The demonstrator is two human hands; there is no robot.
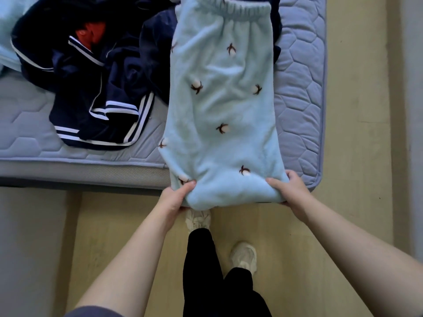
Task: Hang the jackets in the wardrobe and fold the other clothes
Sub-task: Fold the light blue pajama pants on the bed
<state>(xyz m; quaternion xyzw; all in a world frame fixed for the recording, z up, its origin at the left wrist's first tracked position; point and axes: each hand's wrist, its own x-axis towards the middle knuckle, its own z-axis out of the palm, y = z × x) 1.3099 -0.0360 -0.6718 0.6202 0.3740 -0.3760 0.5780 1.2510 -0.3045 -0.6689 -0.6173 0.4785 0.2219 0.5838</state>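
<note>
Navy clothes pile (96, 92) crumpled on the mattress (25, 131), left. Fleece pants (222, 104) lie lengthwise beside it, waistband far, folded end overhanging the near edge. Left hand (175, 199) and right hand (291, 193) each pinch a near corner. Bare floor (357, 133) right of the mattress.
</note>
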